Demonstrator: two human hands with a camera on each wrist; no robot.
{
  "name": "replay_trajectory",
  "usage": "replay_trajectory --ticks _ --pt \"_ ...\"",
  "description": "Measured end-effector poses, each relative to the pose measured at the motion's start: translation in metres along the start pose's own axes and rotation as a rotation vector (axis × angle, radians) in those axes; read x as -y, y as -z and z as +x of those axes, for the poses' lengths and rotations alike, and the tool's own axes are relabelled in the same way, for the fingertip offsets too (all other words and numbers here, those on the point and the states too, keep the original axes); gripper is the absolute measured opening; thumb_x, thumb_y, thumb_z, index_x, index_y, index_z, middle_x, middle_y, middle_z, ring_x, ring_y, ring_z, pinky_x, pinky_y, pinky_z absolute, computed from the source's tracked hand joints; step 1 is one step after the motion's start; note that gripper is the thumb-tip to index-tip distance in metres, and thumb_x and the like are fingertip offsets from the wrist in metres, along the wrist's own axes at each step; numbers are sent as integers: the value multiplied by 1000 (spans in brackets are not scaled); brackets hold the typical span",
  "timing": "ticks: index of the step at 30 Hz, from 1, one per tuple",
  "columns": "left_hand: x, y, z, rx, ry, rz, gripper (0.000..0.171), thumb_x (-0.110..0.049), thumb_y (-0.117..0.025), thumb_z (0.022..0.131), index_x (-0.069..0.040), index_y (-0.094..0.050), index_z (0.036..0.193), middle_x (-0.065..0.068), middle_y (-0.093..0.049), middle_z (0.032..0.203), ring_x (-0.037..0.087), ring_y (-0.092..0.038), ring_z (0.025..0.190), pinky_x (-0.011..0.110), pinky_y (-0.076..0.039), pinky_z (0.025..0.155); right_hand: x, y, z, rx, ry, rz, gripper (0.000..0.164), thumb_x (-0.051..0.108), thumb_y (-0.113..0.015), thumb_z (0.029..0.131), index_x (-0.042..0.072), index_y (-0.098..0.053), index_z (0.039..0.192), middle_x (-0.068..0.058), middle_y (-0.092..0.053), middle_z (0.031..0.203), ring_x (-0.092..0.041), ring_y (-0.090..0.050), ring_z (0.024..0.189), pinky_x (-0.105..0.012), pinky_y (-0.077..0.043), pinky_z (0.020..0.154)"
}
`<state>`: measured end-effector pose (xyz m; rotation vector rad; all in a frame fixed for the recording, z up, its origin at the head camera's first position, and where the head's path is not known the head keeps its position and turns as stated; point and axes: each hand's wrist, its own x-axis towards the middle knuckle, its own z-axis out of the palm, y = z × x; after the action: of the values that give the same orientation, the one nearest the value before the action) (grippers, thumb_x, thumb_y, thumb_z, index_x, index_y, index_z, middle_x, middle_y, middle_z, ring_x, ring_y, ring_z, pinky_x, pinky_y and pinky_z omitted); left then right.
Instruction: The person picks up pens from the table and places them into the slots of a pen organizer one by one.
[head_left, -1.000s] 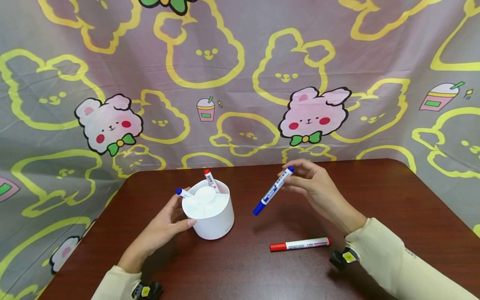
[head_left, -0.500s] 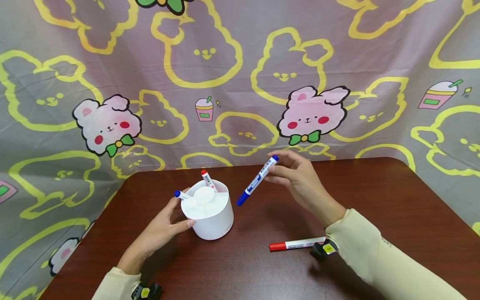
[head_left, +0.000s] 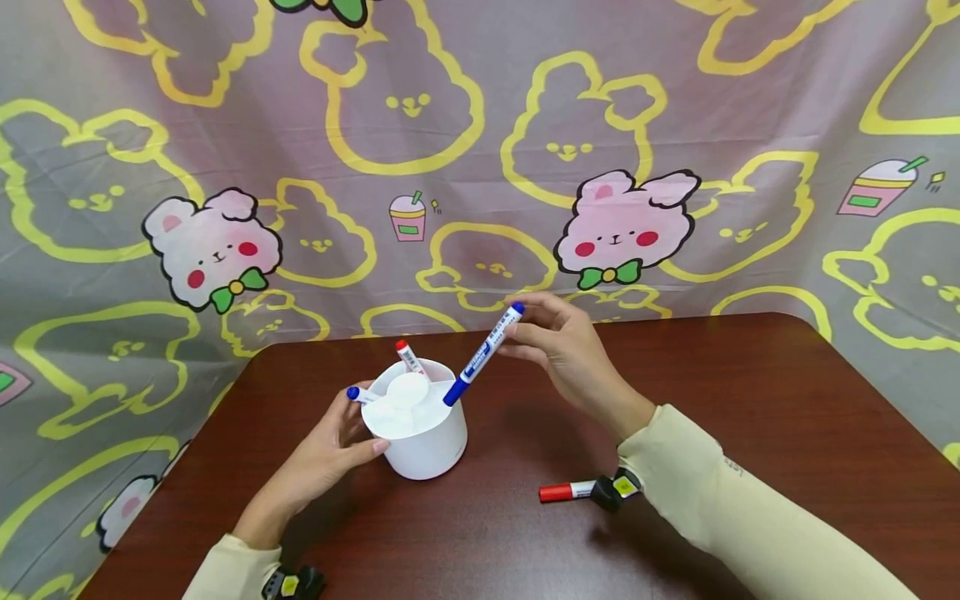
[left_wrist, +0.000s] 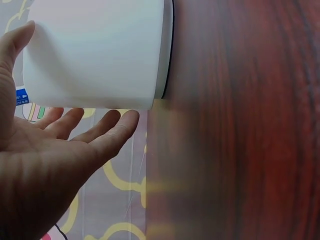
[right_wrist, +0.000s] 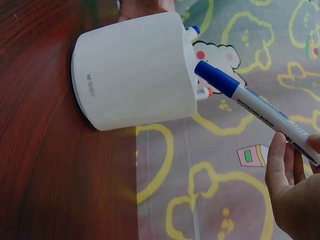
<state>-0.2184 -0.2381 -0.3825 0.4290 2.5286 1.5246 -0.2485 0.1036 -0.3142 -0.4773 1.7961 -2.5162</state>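
Backed by creased greyish-pink cloth (head_left: 480, 200) | printed with yellow outlines (head_left: 478, 117), rabbit heads (head_left: 624, 229), drink cups (head_left: 408, 218) | fronted by reddish-brown, wood-grained table (head_left: 450, 542) | rounded at far corners

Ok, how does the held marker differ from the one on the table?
The held marker has blue ends; the table marker shows a red one. The held marker slants, pinched by the right hand; the table marker lies flat, partly hidden. Both have white barrels.

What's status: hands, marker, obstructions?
Left hand grips white holder. Right hand pinches blue marker, cap angled down, close to holder. Nothing visibly in the way.
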Motion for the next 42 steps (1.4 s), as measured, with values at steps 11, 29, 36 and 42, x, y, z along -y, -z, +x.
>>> replay_trajectory --ticks 11,29,36,42 --pt "0 -3 2 -2 -5 10 81 -23 -76 96 -13 -24 158 23 -36 163 54 -36 150 72 -40 112 -14 -14 11 -10 -21 -46 35 -6 -65 98 -4 -64 132 -8 -63 104 -21 -70 94 -40 -63 89" --pt "1 -1 0 -5 -8 34 88 -24 -76 96 -17 -23 165 22 -34 166 57 -34 150 72 -40 112 -40 -39 19 -35 -72 -104 35 -8 -66 94 -3 -68 129 -8 -64 101 -17 -69 87 -43 -64 88" --pt "1 0 0 -3 5 25 90 -25 -77 95 -20 -21 166 22 -32 167 57 -34 150 70 -42 111 -48 -44 18 -41 -94 -140 34 -9 -66 93 -3 -69 126 -7 -65 99 -16 -68 86 -41 -63 88" --pt "2 -1 -1 0 0 17 91 -26 -77 95 -17 -20 166 24 -31 166 58 -34 149 70 -43 111 -56 -48 15 -24 -86 -212 30 -6 -69 91 -1 -71 121 -9 -67 100 -17 -66 86 -33 -62 82"
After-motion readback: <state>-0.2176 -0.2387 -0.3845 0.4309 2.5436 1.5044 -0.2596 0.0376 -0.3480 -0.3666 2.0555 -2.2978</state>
